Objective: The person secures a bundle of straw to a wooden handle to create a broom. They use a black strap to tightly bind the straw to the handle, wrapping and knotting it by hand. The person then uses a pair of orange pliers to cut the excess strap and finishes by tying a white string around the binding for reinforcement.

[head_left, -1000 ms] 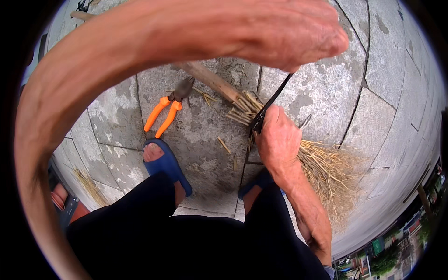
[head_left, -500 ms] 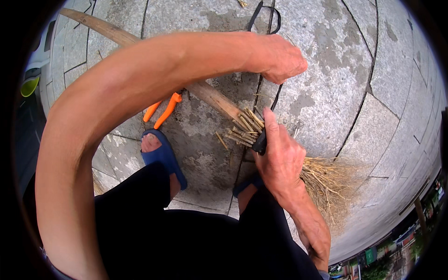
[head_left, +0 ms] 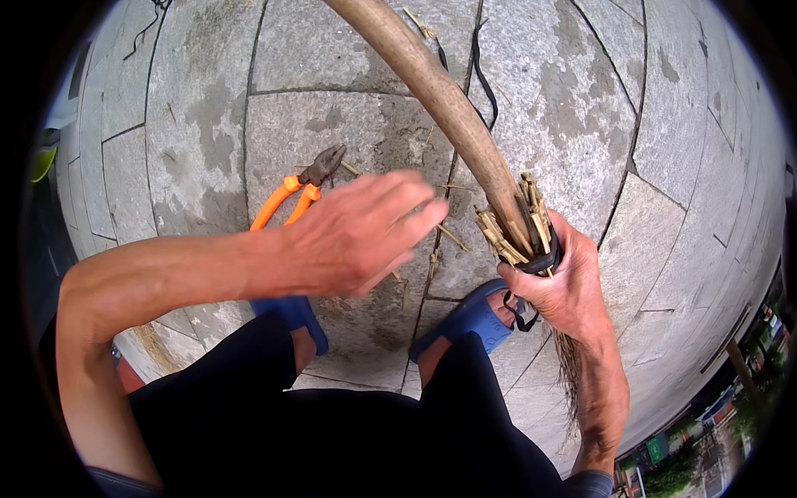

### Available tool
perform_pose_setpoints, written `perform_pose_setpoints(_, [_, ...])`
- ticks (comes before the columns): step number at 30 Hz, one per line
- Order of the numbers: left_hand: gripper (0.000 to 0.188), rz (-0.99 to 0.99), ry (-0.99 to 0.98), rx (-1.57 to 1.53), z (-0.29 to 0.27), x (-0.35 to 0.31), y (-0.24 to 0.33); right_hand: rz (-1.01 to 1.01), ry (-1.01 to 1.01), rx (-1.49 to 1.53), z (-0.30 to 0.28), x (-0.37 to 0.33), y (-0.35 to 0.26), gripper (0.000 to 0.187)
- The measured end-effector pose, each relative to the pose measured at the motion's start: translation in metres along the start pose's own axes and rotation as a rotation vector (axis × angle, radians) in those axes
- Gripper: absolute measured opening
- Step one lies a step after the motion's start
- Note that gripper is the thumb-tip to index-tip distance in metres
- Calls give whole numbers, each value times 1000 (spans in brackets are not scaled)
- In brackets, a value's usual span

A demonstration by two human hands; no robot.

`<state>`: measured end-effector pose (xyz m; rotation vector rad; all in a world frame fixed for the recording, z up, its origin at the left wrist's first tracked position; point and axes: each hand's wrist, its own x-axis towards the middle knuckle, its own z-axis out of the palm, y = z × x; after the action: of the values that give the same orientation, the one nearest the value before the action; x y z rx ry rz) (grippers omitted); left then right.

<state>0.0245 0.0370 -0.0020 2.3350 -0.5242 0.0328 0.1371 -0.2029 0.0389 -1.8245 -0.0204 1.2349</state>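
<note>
My right hand is closed round the bound end of a twig broom, where a black rubber strap wraps the cut stalks. A long wooden handle rises out of the stalks toward the far side. The broom's thin bristles hang below my right wrist, partly hidden by the forearm. A loop of black strap dangles under my right thumb. My left hand, blurred by motion, is free of the broom, its fingers loosely stretched with nothing seen in them. Orange-handled pliers lie just beyond it.
Grey stone paving with dark joints spreads all round. Another black strap lies on it behind the handle, and broken stalk bits are scattered near the middle. My feet in blue slippers stand on the near side.
My left hand has come back from the far side, where it was pulling the black strap, and let it go. The broom has turned more upright and shifted right in my right hand.
</note>
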Motion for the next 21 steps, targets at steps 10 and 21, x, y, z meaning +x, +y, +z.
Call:
perform_pose_setpoints(10, [45,-27,-194,-385,80,45,-27,-14,-150,-24,-1,-3,-6,41])
perform_pose_setpoints(21, [27,-431,-61,-802,23,17,13,-65,146,-164,-45,44,-3,38])
